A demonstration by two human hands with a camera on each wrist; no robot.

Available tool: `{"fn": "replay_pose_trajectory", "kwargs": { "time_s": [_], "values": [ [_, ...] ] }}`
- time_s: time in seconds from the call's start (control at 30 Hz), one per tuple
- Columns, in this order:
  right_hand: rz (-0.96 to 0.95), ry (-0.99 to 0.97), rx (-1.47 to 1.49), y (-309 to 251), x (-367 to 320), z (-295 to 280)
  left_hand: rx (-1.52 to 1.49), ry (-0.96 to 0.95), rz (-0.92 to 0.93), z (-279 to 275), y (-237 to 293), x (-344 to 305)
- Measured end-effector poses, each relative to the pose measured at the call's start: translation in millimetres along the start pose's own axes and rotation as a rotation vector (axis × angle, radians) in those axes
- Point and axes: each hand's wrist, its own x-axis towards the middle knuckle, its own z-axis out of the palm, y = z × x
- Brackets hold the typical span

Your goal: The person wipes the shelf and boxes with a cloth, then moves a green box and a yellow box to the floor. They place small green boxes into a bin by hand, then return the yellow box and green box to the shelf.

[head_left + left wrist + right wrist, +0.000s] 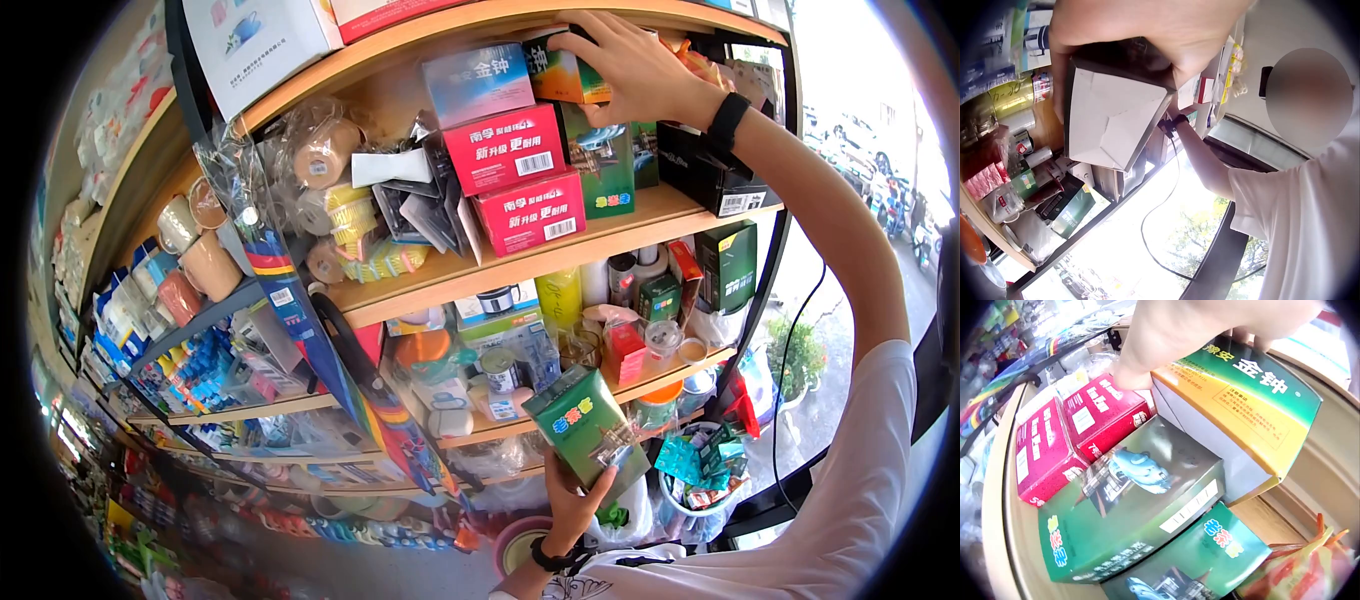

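Observation:
The right hand (635, 75) reaches up to the upper shelf and grips a green and orange box (1235, 406), thumb on its near side and fingers over its far edge. Directly below that box stand green boxes (1135, 494), with red boxes (1047, 450) beside them. Lower down, the left hand (572, 505) holds another green box (585, 425) from below, tilted in front of the lower shelf. In the left wrist view the left hand (1147, 28) spans this box, whose pale end (1113, 119) faces the camera.
A blue and pink box (478, 82) sits on the stacked red boxes. A black box (710, 175) stands at the shelf's right end. Jars and cups fill the lower shelf (470, 432). A colourful strap-like item (285, 300) hangs at the left, and a cable (785, 400) at the right.

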Motion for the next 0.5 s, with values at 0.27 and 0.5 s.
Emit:
{"fn": "replay_pose_trajectory", "kwargs": {
  "time_s": [0.27, 0.5],
  "values": [
    [0.016, -0.038, -0.058, -3.2, 3.0, -0.6, 0.016, -0.027, -0.015, 6.9, -0.9, -5.9],
    [0.042, 0.046, -0.040, -26.5, -1.2, -23.8, -0.012, 0.001, -0.012, 3.4, -8.4, -11.6]
  ]
}}
